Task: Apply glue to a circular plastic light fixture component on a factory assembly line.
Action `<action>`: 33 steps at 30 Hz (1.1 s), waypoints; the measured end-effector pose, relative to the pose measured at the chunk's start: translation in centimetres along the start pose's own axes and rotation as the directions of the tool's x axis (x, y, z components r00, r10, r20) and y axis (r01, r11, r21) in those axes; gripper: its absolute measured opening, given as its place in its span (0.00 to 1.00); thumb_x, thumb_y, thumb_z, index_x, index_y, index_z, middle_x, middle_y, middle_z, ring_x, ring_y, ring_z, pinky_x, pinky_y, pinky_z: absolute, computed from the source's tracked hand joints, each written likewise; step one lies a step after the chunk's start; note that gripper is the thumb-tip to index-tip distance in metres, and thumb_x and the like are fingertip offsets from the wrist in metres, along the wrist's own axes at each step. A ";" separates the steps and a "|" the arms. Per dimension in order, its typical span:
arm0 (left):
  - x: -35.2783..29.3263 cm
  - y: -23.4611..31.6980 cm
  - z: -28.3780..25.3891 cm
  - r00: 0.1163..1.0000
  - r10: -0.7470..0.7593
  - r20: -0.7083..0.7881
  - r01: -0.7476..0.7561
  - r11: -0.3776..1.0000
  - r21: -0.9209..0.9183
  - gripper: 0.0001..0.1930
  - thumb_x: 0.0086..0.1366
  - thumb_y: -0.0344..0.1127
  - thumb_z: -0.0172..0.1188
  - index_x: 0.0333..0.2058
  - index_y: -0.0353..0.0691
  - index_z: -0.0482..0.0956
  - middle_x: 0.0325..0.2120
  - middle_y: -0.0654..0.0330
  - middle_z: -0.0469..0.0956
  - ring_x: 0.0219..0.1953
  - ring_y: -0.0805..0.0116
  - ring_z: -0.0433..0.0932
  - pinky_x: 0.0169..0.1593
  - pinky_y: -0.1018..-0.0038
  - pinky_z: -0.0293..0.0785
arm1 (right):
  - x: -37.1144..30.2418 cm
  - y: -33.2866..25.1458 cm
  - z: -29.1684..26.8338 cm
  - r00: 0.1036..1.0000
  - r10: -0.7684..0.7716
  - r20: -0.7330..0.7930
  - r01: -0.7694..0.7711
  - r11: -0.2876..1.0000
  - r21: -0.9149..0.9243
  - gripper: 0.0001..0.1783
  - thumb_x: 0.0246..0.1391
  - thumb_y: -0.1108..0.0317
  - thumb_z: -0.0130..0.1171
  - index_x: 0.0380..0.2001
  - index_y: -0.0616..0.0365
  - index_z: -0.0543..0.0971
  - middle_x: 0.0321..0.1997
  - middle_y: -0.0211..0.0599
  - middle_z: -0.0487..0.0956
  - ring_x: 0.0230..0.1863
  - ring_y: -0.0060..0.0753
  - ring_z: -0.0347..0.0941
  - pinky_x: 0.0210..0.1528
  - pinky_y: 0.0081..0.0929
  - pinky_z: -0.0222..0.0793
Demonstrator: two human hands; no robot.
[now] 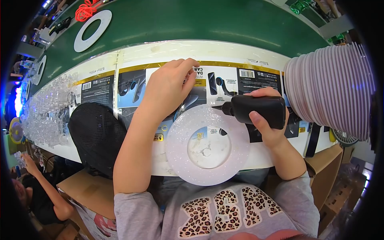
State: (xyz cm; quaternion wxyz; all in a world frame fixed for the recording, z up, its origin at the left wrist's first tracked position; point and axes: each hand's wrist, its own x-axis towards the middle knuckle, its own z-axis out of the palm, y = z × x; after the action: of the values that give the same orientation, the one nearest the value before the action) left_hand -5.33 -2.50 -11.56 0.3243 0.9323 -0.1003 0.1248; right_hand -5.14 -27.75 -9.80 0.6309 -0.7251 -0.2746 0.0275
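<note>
the black glue bottle (260,111) lay sideways in the right hand (269,120), fingers wrapped round it, nozzle aimed left over the glittery white ring (208,146) at the table's near edge. the left hand (170,89) rested just beyond the ring — fingers curled loosely, gripping nothing. a stack of pale discs (330,90) stood at the right, a black mesh cushion (98,136) at the left.

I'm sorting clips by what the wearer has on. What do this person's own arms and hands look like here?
Both forearms are bare from the elbows down. The left hand and the right hand wear no gloves, and no rings, watch or bracelets show. Short grey sleeves end near the elbows; they belong to a grey top with leopard-patterned lettering across the chest.
</note>
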 end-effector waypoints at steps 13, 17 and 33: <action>0.0 -0.1 0.0 1.000 0.017 -0.004 -0.017 1.000 0.016 0.07 0.60 0.30 0.54 0.38 0.39 0.75 0.27 0.58 0.77 0.32 0.60 0.77 0.34 0.67 0.72 | 0.1 0.1 -0.2 1.000 0.003 0.009 -0.002 1.000 -0.028 0.18 0.46 0.71 0.64 0.41 0.65 0.74 0.38 0.40 0.76 0.37 0.27 0.73 0.41 0.21 0.69; 0.1 0.0 -0.1 1.000 0.008 0.006 -0.008 1.000 0.011 0.07 0.60 0.30 0.54 0.38 0.39 0.75 0.28 0.58 0.77 0.32 0.60 0.77 0.34 0.67 0.72 | 0.0 -0.2 -0.2 0.999 0.037 0.009 -0.037 0.999 -0.019 0.18 0.46 0.71 0.64 0.41 0.65 0.74 0.39 0.40 0.76 0.37 0.26 0.73 0.40 0.20 0.69; 0.0 -0.1 -0.2 0.999 -0.006 0.044 0.004 0.999 0.036 0.08 0.61 0.30 0.55 0.40 0.38 0.74 0.29 0.57 0.77 0.33 0.64 0.76 0.38 0.71 0.72 | -0.5 -0.9 -0.5 0.987 -0.072 0.143 0.081 0.995 -0.058 0.18 0.42 0.71 0.65 0.39 0.66 0.75 0.35 0.41 0.77 0.34 0.28 0.75 0.38 0.20 0.69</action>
State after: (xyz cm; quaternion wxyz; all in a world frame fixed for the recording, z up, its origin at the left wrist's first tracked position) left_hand -5.32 -2.27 -11.52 0.3056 0.9408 -0.1027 0.1052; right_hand -5.64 -28.39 -9.03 0.5870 -0.7301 -0.3469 0.0456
